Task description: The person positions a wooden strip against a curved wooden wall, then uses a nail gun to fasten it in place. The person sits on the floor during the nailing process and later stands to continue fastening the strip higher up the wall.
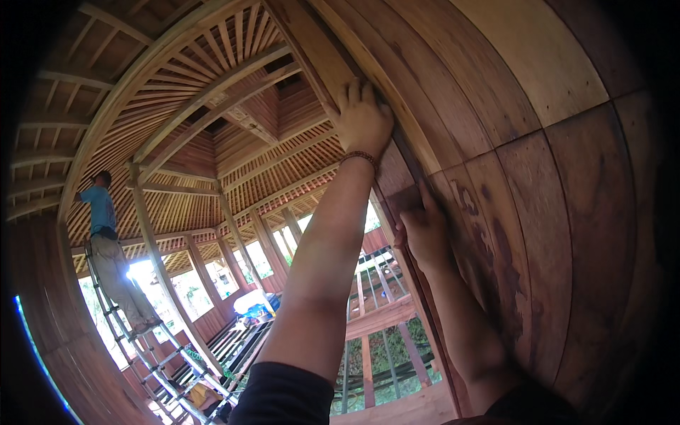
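My left hand (363,120) is raised high, with its fingers lying against a narrow upright wooden board (319,53) beside the plank wall; a beaded bracelet (359,156) circles the wrist. Lower and to the right, my right hand (426,237) is closed around the edge of the same upright woodwork, at a darker lower section (397,177). Its index finger points upward along the joint with the wall, and the thumb is on the left side. The undersides of the fingers are hidden.
The wall of reddish-brown planks (489,92) curves along my right. At the left, another person (104,212) in a blue shirt stands on a ladder (152,361), reaching toward the roof beams. Posts (152,248) and a slatted railing (382,316) stand beyond.
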A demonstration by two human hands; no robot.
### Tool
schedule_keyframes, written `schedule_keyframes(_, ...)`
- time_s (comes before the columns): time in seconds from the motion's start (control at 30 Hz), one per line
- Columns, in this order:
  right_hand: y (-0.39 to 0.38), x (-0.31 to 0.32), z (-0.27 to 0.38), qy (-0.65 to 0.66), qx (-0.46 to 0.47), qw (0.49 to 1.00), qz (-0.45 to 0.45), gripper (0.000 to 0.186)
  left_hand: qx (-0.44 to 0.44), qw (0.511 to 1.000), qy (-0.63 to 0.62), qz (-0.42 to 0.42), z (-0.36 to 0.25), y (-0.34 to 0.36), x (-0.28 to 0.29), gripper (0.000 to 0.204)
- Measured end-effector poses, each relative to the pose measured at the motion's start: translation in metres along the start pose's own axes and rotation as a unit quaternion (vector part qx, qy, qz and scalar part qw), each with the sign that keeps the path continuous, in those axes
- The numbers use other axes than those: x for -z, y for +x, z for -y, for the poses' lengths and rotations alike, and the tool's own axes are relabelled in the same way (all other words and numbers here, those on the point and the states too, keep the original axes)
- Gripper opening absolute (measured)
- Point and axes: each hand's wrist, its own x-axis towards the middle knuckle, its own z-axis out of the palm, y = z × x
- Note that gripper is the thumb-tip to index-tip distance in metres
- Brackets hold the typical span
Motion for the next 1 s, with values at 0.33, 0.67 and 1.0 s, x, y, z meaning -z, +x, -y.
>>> schedule_keyframes(0.33,0.000,-0.003,0.010,-0.035,-0.002,0.999,-0.009,0.076,-0.083,0.995,-0.054,0.026,0.022,-0.013,0.005,0.056)
schedule_keyframes(0.67,-0.036,-0.004,-0.008,0.059,0.073,0.993,-0.068,0.058,-0.105,0.993,-0.044,-0.019,0.023,-0.029,-0.010,0.062)
schedule_keyframes(1.0,-0.300,0.056,-0.075,-0.132,-0.158,0.977,0.049,0.029,-0.091,0.995,-0.023,0.014,0.019,-0.029,-0.008,0.067)
